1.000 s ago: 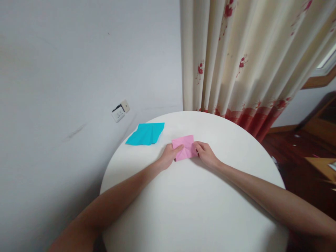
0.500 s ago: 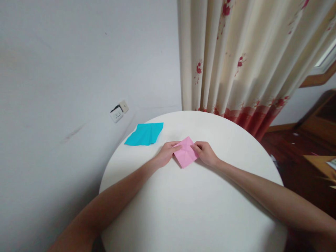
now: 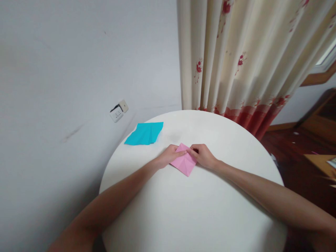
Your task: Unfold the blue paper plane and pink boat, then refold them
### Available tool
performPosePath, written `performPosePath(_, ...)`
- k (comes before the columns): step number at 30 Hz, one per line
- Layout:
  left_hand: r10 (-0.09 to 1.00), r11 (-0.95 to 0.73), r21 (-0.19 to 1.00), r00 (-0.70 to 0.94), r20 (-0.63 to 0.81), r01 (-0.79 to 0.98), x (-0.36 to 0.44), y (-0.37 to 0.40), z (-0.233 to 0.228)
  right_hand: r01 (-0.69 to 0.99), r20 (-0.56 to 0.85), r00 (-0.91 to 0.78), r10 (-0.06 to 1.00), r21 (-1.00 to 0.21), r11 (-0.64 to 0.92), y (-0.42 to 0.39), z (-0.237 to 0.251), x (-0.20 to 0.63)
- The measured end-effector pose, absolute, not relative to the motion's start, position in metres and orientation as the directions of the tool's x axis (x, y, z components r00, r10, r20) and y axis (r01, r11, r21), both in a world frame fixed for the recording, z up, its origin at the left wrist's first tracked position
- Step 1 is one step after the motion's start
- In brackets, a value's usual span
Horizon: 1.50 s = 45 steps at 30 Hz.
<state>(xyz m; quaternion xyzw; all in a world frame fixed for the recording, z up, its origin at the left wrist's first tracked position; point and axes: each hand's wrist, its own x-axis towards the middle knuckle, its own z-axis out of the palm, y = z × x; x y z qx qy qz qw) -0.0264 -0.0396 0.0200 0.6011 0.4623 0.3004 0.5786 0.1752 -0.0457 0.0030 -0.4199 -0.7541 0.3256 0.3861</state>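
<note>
A folded pink paper (image 3: 184, 162) lies on the round white table (image 3: 194, 210), turned like a diamond with one corner toward me. My left hand (image 3: 168, 155) rests on its left edge, fingertips pinching the top corner. My right hand (image 3: 203, 156) holds the same top corner from the right. The two hands' fingertips nearly meet there. A creased blue paper (image 3: 144, 133) lies flat at the table's far left, apart from both hands.
A cream curtain (image 3: 236, 59) with red flowers hangs behind the table. A grey wall with a white socket (image 3: 118, 111) stands to the left. Dark wooden floor and wooden furniture (image 3: 320, 164) are on the right.
The pink paper has been turned from a square lying flat to a diamond, and both hands have closed in on its top corner.
</note>
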Motion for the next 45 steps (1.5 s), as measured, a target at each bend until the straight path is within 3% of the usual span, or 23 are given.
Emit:
performPosePath(5, 0.951, 0.116, 0.986, 0.273, -0.147, 0.123, -0.024, -0.038, 0.015, 0.240, 0.208, -0.280, 0.937, -0.930, 0.278, -0.040, -0.002, 0.176)
performPosePath(10, 0.954, 0.154, 0.988, 0.259, -0.152, 0.014, -0.023, -0.036, 0.013, 0.156, 0.116, -0.243, 0.963, -0.975, 0.157, -0.034, -0.004, 0.178)
performPosePath(21, 0.976, 0.096, 0.995, 0.194, -0.094, -0.003, -0.022, -0.032, 0.005, 0.088, 0.218, -0.056, 0.974, -0.971, 0.222, -0.023, -0.004, 0.183)
performPosePath(25, 0.979, 0.100, 0.995, 0.179, -0.097, -0.011, -0.023, -0.033, 0.006, 0.040, 0.176, 0.021, 0.984, -0.984, 0.175, -0.021, 0.000, 0.186)
performPosePath(32, 0.984, 0.090, 0.995, 0.158, -0.080, -0.053, -0.021, -0.032, 0.006, 0.085, 0.058, -0.251, 0.966, -0.993, 0.082, -0.036, 0.007, 0.178)
performPosePath(40, 0.982, 0.097, 0.994, 0.169, -0.088, -0.046, -0.020, -0.032, 0.007, -0.010, 0.043, -0.290, 0.956, -0.999, 0.042, -0.038, -0.001, 0.175)
performPosePath(45, 0.984, 0.080, 0.997, 0.162, -0.077, -0.011, -0.021, -0.032, 0.007, 0.023, 0.072, -0.268, 0.961, -0.996, 0.081, -0.037, 0.002, 0.174)
